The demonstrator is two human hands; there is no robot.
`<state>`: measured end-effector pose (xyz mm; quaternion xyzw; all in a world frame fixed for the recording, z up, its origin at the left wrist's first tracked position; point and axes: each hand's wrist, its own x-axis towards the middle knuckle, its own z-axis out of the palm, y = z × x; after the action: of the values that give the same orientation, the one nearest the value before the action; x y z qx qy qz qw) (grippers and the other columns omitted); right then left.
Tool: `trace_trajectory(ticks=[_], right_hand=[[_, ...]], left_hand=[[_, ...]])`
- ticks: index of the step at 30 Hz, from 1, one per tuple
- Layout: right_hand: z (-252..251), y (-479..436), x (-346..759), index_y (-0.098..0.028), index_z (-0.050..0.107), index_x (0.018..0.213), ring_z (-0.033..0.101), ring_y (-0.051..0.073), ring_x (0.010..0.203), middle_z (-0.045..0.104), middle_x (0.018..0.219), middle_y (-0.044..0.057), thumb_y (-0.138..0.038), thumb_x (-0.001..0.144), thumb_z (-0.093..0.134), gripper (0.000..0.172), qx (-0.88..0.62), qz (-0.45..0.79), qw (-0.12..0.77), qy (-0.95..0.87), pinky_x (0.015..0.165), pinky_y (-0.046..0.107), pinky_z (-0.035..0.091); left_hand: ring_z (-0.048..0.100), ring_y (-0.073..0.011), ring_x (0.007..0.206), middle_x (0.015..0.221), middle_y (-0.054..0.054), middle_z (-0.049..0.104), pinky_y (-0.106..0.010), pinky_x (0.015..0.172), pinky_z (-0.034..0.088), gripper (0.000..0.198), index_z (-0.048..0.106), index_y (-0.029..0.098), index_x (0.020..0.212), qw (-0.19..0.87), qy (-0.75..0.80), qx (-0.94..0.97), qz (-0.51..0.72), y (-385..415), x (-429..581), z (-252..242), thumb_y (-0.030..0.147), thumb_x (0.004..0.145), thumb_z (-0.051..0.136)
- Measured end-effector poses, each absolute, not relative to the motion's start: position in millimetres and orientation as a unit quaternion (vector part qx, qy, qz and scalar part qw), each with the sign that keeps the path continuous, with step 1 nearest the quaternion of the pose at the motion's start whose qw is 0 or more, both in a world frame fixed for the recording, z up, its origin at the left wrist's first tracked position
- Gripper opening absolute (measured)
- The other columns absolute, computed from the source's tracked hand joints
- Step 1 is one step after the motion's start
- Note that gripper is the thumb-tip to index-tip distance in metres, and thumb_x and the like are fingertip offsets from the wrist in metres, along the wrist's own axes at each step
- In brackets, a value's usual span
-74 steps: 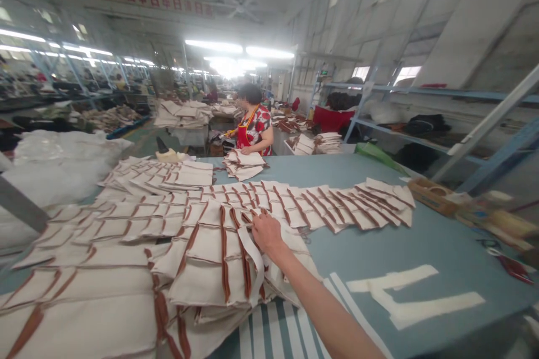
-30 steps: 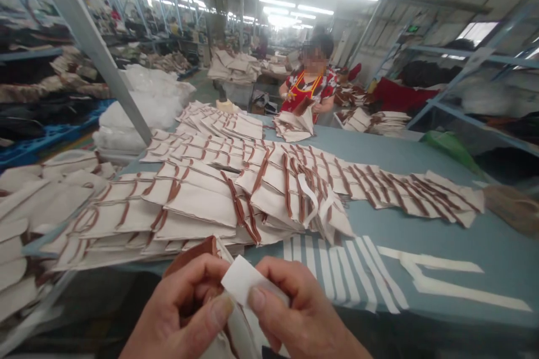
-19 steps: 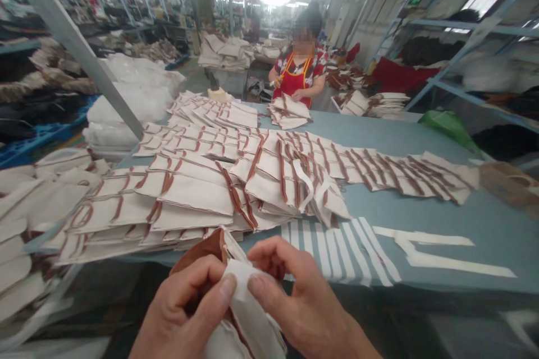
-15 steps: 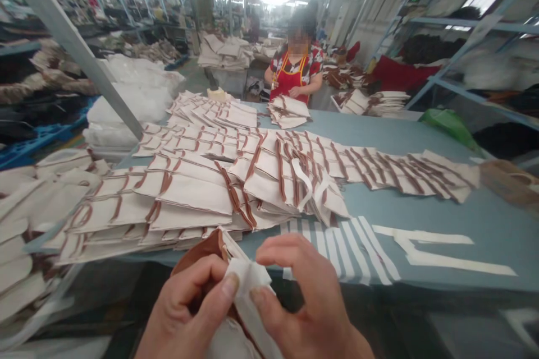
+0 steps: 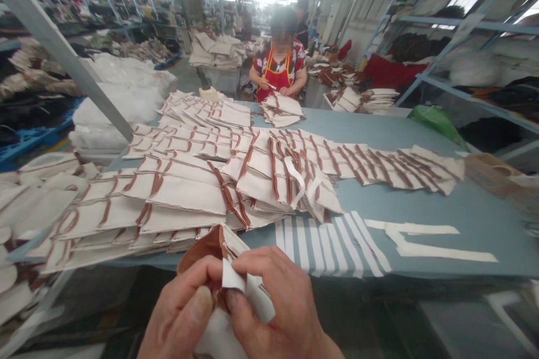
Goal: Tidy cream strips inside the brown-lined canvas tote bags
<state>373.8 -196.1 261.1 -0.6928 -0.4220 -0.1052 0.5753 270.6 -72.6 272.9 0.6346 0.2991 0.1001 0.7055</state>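
Note:
In front of me, at the table's near edge, I hold a cream fabric piece with brown lining [image 5: 202, 249]. My left hand [image 5: 181, 308] is closed around its left side, index finger bent and thumb along the edge. A white strip [image 5: 233, 278] lies over the piece's edge between the hands. My right hand [image 5: 282, 303] pinches this strip between thumb and index finger, close to the left fingertips. The lower part of the fabric piece is mostly hidden behind my hands.
Overlapping cream pieces with brown edging [image 5: 185, 193] cover the blue-green table [image 5: 362, 123]. Several white strips [image 5: 322, 247] lie in a row to the right, beside longer cream strips [image 5: 446, 252]. A co-worker in a red apron [image 5: 278, 73] stands across the table. A metal post [image 5: 71, 56] slants at left.
My right hand has come left and closer to my left hand. The white strip, earlier spread wide between both hands, is now folded at the piece's edge. The view has shifted slightly.

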Motion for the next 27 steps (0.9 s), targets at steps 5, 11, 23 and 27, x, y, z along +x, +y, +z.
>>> trace_trajectory(ticks=[5,11,23,27], right_hand=[[261,-197,376,-0.021,0.074,0.093,0.073,0.018,0.075,0.079,0.082,0.003,-0.027,0.102,0.062,0.016,-0.700,0.110,0.642,-0.293,0.072,0.028,0.055],[237,-200,396,-0.018,0.067,0.084,0.062,0.015,0.070,0.069,0.074,0.001,-0.061,0.103,0.065,0.046,-0.662,0.184,0.708,-0.164,0.068,0.025,0.051],[230,-224,361,-0.020,0.063,0.090,0.037,0.008,0.050,0.051,0.058,-0.008,-0.084,0.088,0.072,0.065,-0.602,0.491,0.622,-0.103,0.050,0.021,0.028],[254,-228,362,-0.022,0.067,0.090,0.044,0.010,0.052,0.061,0.064,-0.004,-0.067,0.092,0.076,0.046,-0.631,0.497,0.583,-0.122,0.050,0.021,0.030]], left_hand=[[0.057,-0.0184,0.060,0.070,-0.001,0.067,-0.025,0.055,0.044,0.056,0.070,0.022,0.092,0.733,0.274,0.620,0.057,-74,270,271,0.077,0.082,0.076],[0.041,-0.0114,0.059,0.067,0.005,0.053,-0.020,0.055,0.033,0.058,0.054,0.022,0.076,0.704,0.306,0.640,0.034,-74,269,282,0.071,0.077,0.085],[0.042,-0.0145,0.062,0.066,0.004,0.049,-0.023,0.055,0.034,0.055,0.059,0.020,0.068,0.624,0.367,0.690,-0.006,-54,246,261,0.069,0.090,0.070],[0.039,-0.0146,0.061,0.065,0.004,0.047,-0.024,0.055,0.034,0.057,0.059,0.021,0.067,0.634,0.337,0.696,-0.001,-60,254,272,0.070,0.095,0.065]])
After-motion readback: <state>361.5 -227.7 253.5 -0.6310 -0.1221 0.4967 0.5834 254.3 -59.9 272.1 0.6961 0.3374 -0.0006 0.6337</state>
